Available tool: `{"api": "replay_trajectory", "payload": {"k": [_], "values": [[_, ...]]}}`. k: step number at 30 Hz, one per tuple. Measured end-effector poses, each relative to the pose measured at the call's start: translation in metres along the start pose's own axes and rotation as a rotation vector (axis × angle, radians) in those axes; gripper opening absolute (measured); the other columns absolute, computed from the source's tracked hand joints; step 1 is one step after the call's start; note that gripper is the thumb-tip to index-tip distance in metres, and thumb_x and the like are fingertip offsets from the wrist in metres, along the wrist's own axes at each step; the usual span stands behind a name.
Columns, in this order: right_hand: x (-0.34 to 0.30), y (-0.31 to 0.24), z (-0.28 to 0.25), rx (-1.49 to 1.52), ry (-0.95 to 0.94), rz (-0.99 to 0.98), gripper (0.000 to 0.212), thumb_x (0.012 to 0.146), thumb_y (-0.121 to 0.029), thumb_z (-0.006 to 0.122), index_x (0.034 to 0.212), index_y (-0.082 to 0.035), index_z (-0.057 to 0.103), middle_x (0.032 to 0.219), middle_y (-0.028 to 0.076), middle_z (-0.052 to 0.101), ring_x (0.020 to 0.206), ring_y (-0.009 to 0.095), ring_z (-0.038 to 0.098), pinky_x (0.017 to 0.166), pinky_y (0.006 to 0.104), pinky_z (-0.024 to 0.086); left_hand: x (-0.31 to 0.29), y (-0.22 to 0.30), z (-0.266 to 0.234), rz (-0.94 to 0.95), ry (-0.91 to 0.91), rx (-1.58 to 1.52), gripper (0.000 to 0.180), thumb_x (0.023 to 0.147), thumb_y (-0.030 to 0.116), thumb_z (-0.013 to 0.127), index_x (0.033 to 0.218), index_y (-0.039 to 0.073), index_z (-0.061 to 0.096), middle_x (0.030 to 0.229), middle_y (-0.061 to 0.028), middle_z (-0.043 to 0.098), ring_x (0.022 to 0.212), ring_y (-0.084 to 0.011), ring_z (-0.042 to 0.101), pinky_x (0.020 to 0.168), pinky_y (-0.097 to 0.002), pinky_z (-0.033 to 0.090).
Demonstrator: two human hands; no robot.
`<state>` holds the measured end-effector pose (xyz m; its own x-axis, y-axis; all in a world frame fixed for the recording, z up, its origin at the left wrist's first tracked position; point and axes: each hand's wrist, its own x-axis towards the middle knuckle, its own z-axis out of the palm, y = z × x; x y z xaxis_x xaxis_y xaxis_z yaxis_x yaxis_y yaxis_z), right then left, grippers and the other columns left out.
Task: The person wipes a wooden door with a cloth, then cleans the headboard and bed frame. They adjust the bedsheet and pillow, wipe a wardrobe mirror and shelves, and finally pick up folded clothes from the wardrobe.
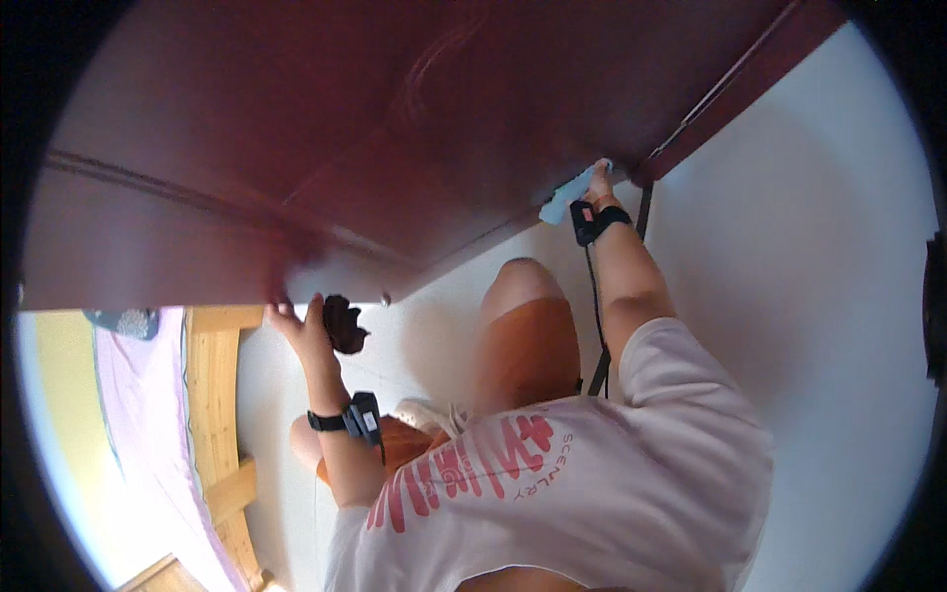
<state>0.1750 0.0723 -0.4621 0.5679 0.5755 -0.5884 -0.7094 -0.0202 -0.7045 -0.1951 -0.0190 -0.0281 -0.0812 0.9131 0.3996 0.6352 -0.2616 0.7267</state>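
A light blue cloth is in my right hand, whose fingers are closed on it. The cloth lies against the lower right part of a large, glossy dark red panel. At the panel's near left edge is my left hand, thumb and fingers apart and fingertips at the edge. Right beside its thumb is a dark brown, ruffled thing; I cannot tell what it is or whether the hand touches it. Both wrists wear black strapped devices, and a cable runs down from the right one.
A small round knob sits at the panel's near edge. On the left stands a wooden bed frame with pink bedding. My bent knee is close under the panel. A dark thin bar stands beside my right forearm, over a pale floor.
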Motion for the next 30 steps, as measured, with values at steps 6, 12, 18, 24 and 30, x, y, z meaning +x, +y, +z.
{"api": "replay_trajectory", "payload": {"k": [6, 12, 18, 24, 30], "values": [[-0.008, -0.049, -0.019, 0.239, -0.073, 0.099, 0.054, 0.089, -0.037, 0.052, 0.133, -0.010, 0.037, 0.130, 0.011, 0.044, 0.114, 0.029, 0.047, 0.093, 0.0477, 0.039, -0.014, 0.029, -0.009, -0.130, -0.032, -0.010, 0.074, 0.081, 0.003, 0.063, 0.138, 0.000, 0.016, 0.140, -0.0189, 0.033, 0.129, -0.0261, 0.034, 0.103, -0.0350, 0.033], [-0.017, -0.035, 0.006, 0.423, -0.183, 0.435, 0.038, 0.082, -0.022, 0.055, 0.117, -0.007, 0.051, 0.109, 0.010, 0.059, 0.095, 0.027, 0.058, 0.085, 0.0433, 0.046, -0.021, 0.036, 0.020, -0.003, 0.017, 0.131, 0.070, 0.080, 0.003, 0.066, 0.133, -0.003, 0.021, 0.132, -0.0171, 0.041, 0.120, -0.0262, 0.041, 0.100, -0.0342, 0.035], [-0.128, 0.013, 0.065, 0.420, -0.334, 0.743, 0.036, 0.074, -0.010, 0.056, 0.110, -0.009, 0.053, 0.106, 0.009, 0.058, 0.094, 0.026, 0.058, 0.085, 0.0411, 0.047, -0.037, 0.048, 0.046, 0.004, -0.045, 0.051, 0.068, 0.079, -0.001, 0.061, 0.134, 0.001, 0.021, 0.133, -0.0196, 0.040, 0.119, -0.0259, 0.044, 0.098, -0.0337, 0.038], [-0.251, -0.020, 0.100, 0.457, -0.264, 0.523, 0.039, 0.069, 0.000, 0.054, 0.107, -0.010, 0.052, 0.109, 0.006, 0.054, 0.101, 0.024, 0.053, 0.089, 0.0384, 0.044, -0.039, 0.046, 0.060, -0.004, -0.066, -0.038, 0.067, 0.080, 0.000, 0.061, 0.135, 0.002, 0.023, 0.135, -0.0188, 0.039, 0.123, -0.0255, 0.041, 0.098, -0.0327, 0.038], [-0.216, -0.119, 0.053, 0.452, -0.026, -0.044, 0.050, 0.076, -0.005, 0.054, 0.124, -0.009, 0.041, 0.118, 0.009, 0.049, 0.107, 0.027, 0.050, 0.095, 0.0427, 0.040, -0.049, 0.061, 0.066, -0.072, -0.071, -0.038, 0.067, 0.080, 0.000, 0.061, 0.135, 0.002, 0.023, 0.135, -0.0193, 0.039, 0.123, -0.0256, 0.041, 0.097, -0.0329, 0.041]]}}
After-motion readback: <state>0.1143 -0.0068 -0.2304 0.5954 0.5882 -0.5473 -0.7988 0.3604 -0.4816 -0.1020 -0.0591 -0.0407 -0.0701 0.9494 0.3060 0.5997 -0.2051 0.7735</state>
